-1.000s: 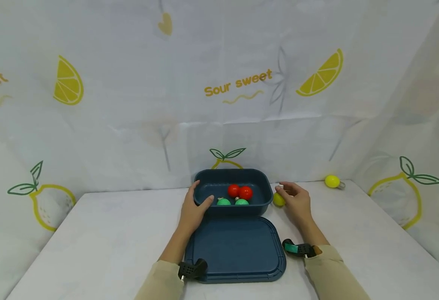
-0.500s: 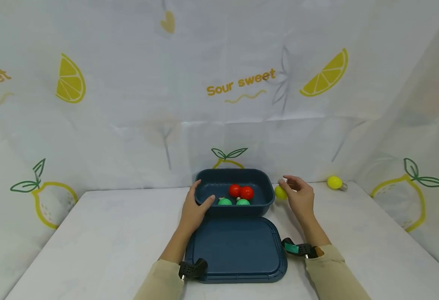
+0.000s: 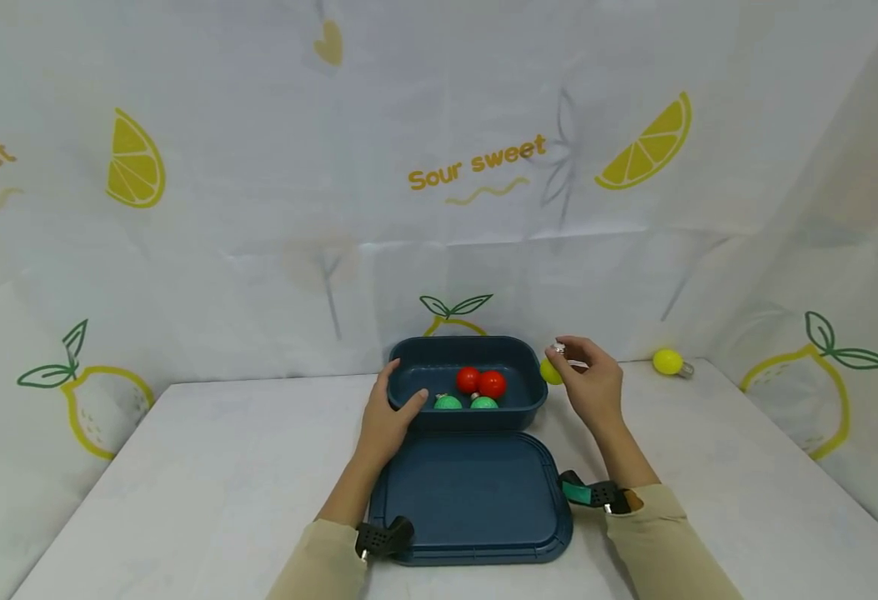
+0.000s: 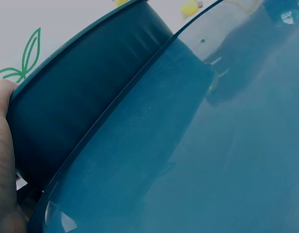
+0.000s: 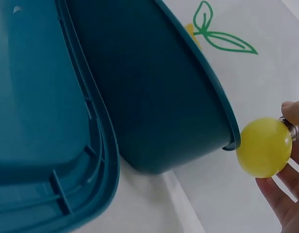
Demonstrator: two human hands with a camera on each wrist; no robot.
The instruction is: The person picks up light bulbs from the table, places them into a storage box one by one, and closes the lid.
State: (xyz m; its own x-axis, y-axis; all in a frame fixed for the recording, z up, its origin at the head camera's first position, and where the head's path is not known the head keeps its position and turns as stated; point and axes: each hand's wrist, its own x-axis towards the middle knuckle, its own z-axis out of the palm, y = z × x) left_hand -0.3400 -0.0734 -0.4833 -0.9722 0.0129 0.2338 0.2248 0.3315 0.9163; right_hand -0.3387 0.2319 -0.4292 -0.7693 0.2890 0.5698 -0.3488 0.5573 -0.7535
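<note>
Likely loading step: right hand (image 3: 593, 383) pinches yellow bulb (image 5: 263, 148) right of centre; left hand (image 3: 384, 423) spread on box (image 3: 484, 422). Next: likely lift over, lower in.

A white backdrop (image 3: 378, 208) printed with lemons rises behind a white tabletop (image 3: 243, 475).

In your right hand (image 3: 592, 379), a yellow bulb (image 5: 264, 147) looks smooth and softly glossy, with a shiny, ridged metal base (image 5: 296, 132). Left of it, the box (image 3: 469, 422) appears to be smooth plastic with a low sheen. Nearer you, the lid (image 3: 476, 496) looks like plastic too, glossy enough to mirror shapes. Inside the box, the red balls (image 3: 492, 384) have glossy highlights. Your sleeves (image 3: 667, 542) look like matt cloth; the far backdrop (image 3: 258, 292) looks like thin, creased, matt fabric.
</note>
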